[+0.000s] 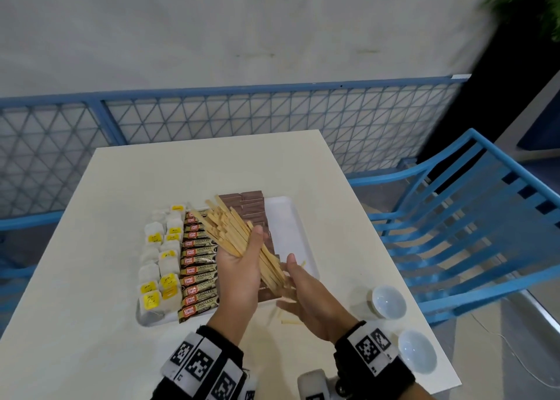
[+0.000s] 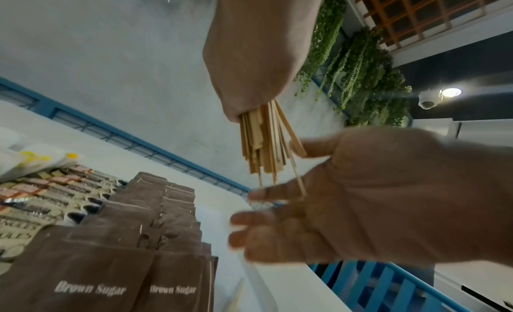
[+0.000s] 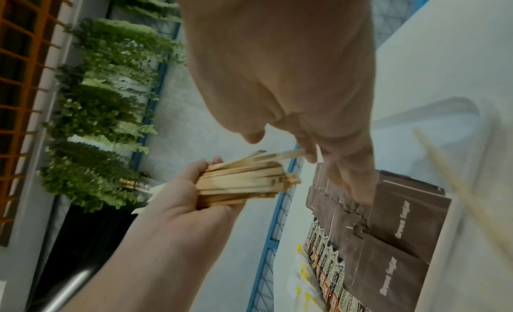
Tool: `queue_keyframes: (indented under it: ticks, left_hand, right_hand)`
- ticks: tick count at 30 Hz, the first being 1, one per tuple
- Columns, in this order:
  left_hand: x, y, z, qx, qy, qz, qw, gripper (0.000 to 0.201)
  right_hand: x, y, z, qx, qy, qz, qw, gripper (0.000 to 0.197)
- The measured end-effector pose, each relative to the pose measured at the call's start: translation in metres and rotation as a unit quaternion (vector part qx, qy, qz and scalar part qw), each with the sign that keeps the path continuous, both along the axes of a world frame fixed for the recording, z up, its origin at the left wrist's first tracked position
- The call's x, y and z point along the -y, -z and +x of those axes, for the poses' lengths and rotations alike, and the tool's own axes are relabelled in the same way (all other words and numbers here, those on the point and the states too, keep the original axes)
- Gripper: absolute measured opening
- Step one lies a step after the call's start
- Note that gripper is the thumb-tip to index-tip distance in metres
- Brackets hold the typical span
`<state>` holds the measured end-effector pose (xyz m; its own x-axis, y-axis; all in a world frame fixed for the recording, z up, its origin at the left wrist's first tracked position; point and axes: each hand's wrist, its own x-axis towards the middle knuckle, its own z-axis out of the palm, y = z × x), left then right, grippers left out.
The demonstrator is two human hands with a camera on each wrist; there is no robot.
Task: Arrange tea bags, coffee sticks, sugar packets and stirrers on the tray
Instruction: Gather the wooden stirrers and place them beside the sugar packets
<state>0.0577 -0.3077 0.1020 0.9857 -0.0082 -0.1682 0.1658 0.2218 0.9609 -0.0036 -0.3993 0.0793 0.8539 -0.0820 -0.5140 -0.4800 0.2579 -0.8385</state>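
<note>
Left grip (image 1: 239,263) curled round stirrer bundle (image 1: 233,233) above tray (image 1: 291,227); right grip (image 1: 309,293) loosely spread, touching bundle's lower ends.

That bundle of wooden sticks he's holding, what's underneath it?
Under the stirrers, gripped in the left hand, lie rows of brown sugar packets on the white tray, with coffee sticks alongside. The packets directly beneath the hands are covered. The right hand touches the bundle's lower ends.

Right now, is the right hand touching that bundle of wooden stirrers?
Touching. In the left wrist view, the right hand has fingers against the lower ends of the stirrers, which the left hand grips.
</note>
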Motion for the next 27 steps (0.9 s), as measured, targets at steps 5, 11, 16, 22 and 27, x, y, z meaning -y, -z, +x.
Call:
queue_keyframes:
  ticks: [5,11,16,22,27]
  left_hand:
    - [0.003,0.001,-0.008,0.026,0.014,0.002,1.0,0.022]
    - [-0.005,0.002,-0.006,0.024,0.028,0.022,0.999,0.009]
    - [-0.038,0.014,0.012,-0.076,-0.016,-0.056,0.995,0.016]
    - [-0.077,0.032,0.013,-0.145,-0.046,-0.048,0.987,0.02]
    - [-0.098,0.041,0.008,-0.156,-0.047,-0.042,0.986,0.019]
  right_hand:
    - [-0.002,-0.004,0.005,0.007,0.001,0.119,0.993,0.051]
    - [0.002,0.006,0.01,0.029,-0.008,-0.028,0.999,0.046]
    - [0.051,0.059,0.018,0.045,-0.112,-0.594,0.795,0.03]
    - [0.052,0.1,0.011,0.112,-0.247,-0.685,0.676,0.044]
    - [0.05,0.103,0.004,0.145,-0.253,-0.7,0.652,0.032]
